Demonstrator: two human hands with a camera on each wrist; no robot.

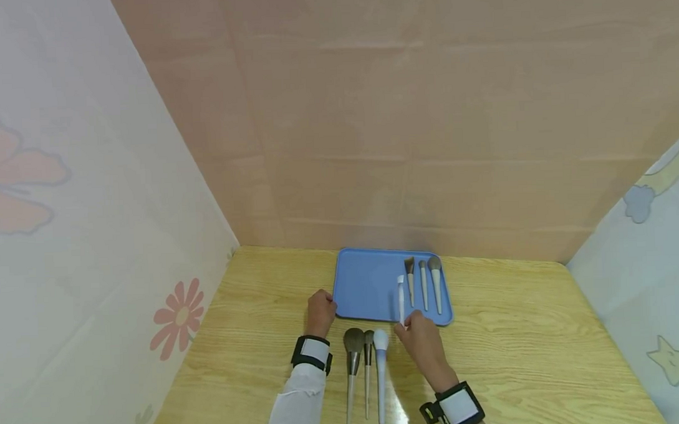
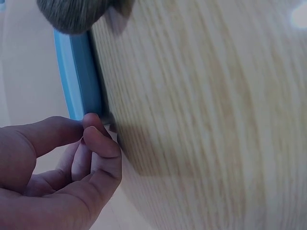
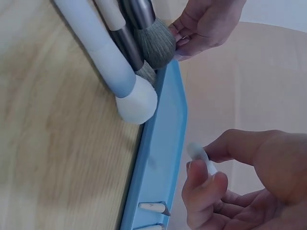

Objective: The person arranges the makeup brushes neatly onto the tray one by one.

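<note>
A white makeup brush [image 1: 401, 300] stands out from my right hand [image 1: 422, 341], its white bristles pointing away over the blue tray [image 1: 367, 283]. In the right wrist view, thumb and fingers pinch the handle end of that brush [image 3: 197, 151]. My left hand [image 1: 321, 313] holds the tray's near left corner; the left wrist view shows thumb and fingertips pinching the blue rim [image 2: 86, 81]. Three brushes lie side by side at the tray's right: an angled dark one [image 1: 410, 281], a slim one [image 1: 423, 285] and a rounder one [image 1: 436, 283].
Three more makeup brushes lie on the wooden table [image 1: 523, 336] between the forearms: a large dark one [image 1: 353, 341], a thin dark one [image 1: 369, 354] and a white one [image 1: 381, 366]. A tan cloth wall [image 1: 371, 142] rises behind the tray.
</note>
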